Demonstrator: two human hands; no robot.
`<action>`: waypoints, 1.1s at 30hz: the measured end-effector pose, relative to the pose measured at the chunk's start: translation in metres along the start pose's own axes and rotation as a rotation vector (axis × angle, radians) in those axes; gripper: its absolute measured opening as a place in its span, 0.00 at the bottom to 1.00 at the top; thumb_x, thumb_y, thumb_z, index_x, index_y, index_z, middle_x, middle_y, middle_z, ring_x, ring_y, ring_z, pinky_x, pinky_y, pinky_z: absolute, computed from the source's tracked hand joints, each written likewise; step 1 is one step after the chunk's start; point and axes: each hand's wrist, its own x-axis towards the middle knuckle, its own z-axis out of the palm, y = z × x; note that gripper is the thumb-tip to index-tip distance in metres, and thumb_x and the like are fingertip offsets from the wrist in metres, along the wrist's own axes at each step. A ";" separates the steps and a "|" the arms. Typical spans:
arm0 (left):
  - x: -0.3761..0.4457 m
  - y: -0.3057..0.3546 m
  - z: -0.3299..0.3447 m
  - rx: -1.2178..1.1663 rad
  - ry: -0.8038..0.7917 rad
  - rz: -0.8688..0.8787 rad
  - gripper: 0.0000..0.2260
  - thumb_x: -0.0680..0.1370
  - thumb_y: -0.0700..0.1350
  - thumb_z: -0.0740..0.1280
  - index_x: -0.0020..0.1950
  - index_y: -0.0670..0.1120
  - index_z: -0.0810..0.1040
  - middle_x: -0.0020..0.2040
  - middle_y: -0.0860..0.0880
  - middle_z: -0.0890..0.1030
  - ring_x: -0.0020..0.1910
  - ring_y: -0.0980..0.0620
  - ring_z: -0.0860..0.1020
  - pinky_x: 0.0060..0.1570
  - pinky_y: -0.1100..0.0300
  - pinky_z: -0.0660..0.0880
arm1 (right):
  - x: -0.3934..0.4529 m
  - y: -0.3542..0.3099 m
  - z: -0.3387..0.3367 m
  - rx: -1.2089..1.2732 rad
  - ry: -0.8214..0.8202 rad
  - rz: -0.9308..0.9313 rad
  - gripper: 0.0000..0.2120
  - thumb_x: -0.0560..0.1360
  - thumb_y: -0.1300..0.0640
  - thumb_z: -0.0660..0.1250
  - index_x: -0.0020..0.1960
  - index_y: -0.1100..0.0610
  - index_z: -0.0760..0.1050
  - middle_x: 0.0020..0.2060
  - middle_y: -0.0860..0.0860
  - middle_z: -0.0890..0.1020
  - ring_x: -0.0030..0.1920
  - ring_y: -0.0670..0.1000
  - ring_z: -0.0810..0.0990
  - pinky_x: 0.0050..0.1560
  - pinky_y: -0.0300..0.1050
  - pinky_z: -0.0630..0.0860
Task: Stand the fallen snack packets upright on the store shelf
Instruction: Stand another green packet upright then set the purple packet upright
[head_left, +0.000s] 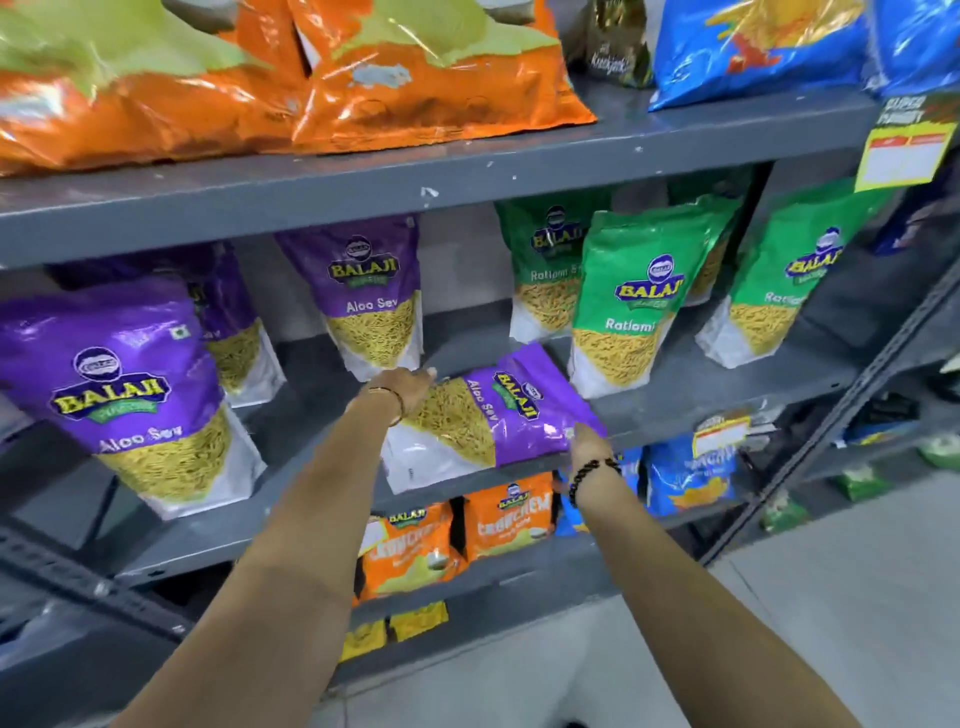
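Shelf unit: I see a grey metal shelf (675, 379) with several levels; the middle level carries the packets I work with.
Top level: big orange packets (426, 88) lie at the left and a blue packet (753, 52) at the right.
Standing purple packets: one large Aloo Sev packet (130, 395) stands upright at the left front, and another purple packet (371, 301) stands further back, near the middle.
Standing green packets: the green Ratlami packets (628, 306) stand upright at the right side of the same level.
Fallen packet: one purple Aloo Sev packet (483, 421) lies on its side at the front edge of the middle level, between the purple group and the green group, its top pointing to the right.
Left hand (402, 387): I have it on the bottom end of the fallen packet, fingers spread over that end, not closed.
Right hand (587, 441): it touches the top end of the fallen packet at the lower corner; I cannot tell how firmly the fingers grip.
Lower levels: small orange packets (506, 514) and small blue packets (685, 473) stand below.
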 end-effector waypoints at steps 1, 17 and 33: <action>-0.004 0.000 -0.001 -0.005 0.013 0.002 0.25 0.80 0.55 0.52 0.65 0.37 0.72 0.66 0.37 0.74 0.65 0.39 0.73 0.64 0.51 0.69 | -0.005 0.003 0.008 0.029 -0.068 0.063 0.11 0.79 0.54 0.54 0.41 0.56 0.69 0.39 0.53 0.71 0.36 0.52 0.71 0.55 0.57 0.72; -0.050 -0.046 0.043 -0.722 0.019 0.046 0.11 0.79 0.46 0.60 0.47 0.39 0.78 0.55 0.36 0.78 0.54 0.40 0.76 0.54 0.52 0.71 | -0.007 0.033 0.023 0.190 -0.355 0.061 0.17 0.75 0.43 0.61 0.49 0.57 0.76 0.34 0.54 0.86 0.33 0.52 0.85 0.46 0.52 0.80; -0.166 -0.078 0.009 -1.292 -0.090 0.352 0.13 0.75 0.41 0.64 0.31 0.48 0.67 0.27 0.52 0.67 0.25 0.56 0.65 0.25 0.66 0.64 | -0.037 -0.059 -0.003 -0.004 -0.990 -0.325 0.31 0.39 0.45 0.83 0.40 0.54 0.83 0.33 0.47 0.87 0.32 0.43 0.84 0.31 0.36 0.81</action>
